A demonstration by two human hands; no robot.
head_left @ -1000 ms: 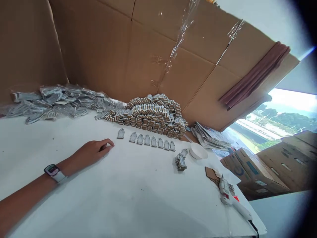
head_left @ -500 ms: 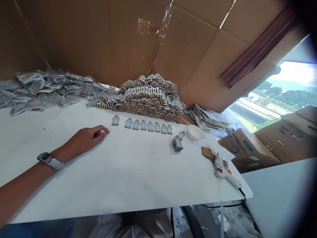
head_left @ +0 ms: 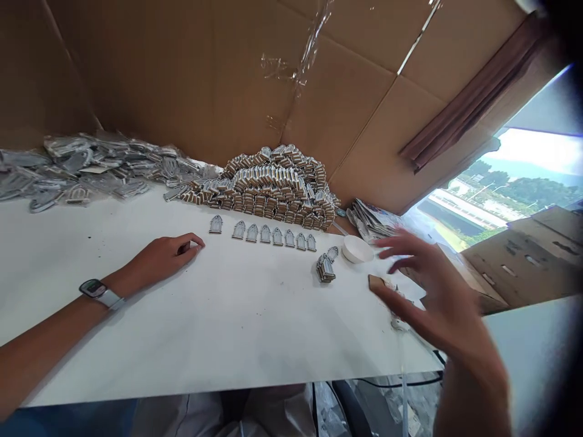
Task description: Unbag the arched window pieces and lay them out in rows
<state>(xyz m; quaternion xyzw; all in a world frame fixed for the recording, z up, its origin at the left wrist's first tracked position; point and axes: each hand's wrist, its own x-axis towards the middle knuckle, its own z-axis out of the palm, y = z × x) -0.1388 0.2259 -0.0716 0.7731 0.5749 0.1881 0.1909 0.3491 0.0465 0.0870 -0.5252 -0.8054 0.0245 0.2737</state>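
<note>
My left hand [head_left: 164,258] rests on the white table [head_left: 228,328], fingers curled loosely with thumb and forefinger touching, left of a row of several small arch-shaped silver pieces [head_left: 264,234]. A watch sits on that wrist [head_left: 96,291]. My right hand [head_left: 432,291] hovers open with spread fingers, blurred, above the table's right end, covering the white glue gun [head_left: 401,321] almost entirely. A small stack of arch pieces [head_left: 325,269] and a white round dish [head_left: 357,249] lie just left of it.
A big pile of stacked brown-edged pieces [head_left: 277,188] stands at the back, bagged silver pieces [head_left: 86,173] at the back left. Cardboard walls [head_left: 204,79] rise behind. Folded papers [head_left: 371,221], a cardboard scrap [head_left: 378,282] and boxes [head_left: 523,261] are at the right.
My right hand has come into view from the lower right, over the glue gun. The left hand has stayed put; the camera tilted slightly.
</note>
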